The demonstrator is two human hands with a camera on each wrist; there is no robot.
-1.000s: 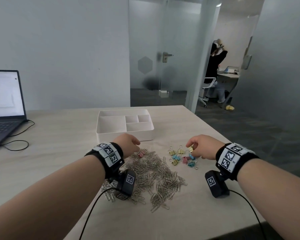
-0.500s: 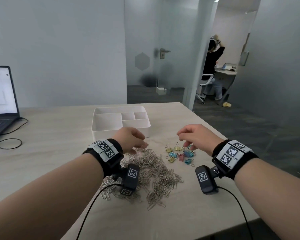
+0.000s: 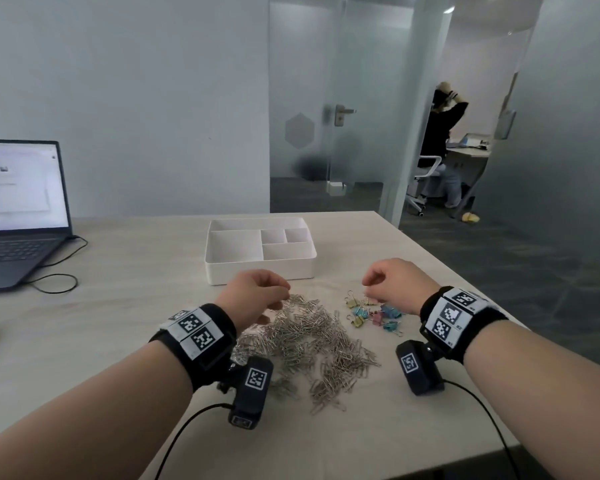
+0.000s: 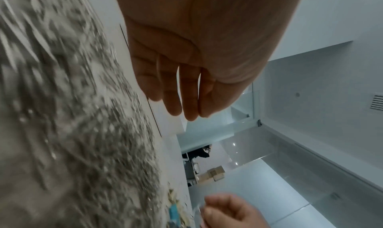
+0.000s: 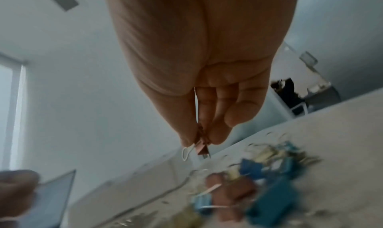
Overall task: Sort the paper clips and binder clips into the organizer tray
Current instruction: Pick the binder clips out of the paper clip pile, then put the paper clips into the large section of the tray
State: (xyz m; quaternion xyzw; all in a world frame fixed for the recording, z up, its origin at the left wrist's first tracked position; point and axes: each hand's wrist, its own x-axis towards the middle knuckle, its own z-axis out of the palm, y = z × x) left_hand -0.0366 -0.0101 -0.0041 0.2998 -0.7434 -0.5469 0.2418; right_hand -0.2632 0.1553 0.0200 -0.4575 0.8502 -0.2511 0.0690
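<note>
The white organizer tray (image 3: pixel 260 270) stands at the table's middle, its compartments bare. In front of it lies a heap of silver paper clips (image 3: pixel 305 341), with several pastel binder clips (image 3: pixel 374 311) to its right. My right hand (image 3: pixel 368 289) hovers just above the binder clips; in the right wrist view the right hand (image 5: pixel 200 141) pinches a pink binder clip (image 5: pixel 202 148) between thumb and fingers. My left hand (image 3: pixel 284 296) hangs over the far edge of the paper clip heap. In the left wrist view the left hand (image 4: pixel 196 116) has its thumb tip against its fingertips, with nothing visible between them.
An open laptop (image 3: pixel 14 216) with a black cable (image 3: pixel 54 282) sits at the table's far left. The table's right edge (image 3: pixel 465 289) runs close by my right wrist. Beyond a glass partition a person (image 3: pixel 444 140) sits at another desk.
Both hands have lifted from the piles and drawn slightly toward the tray. The right hand came up from the binder clips pinching the pink one.
</note>
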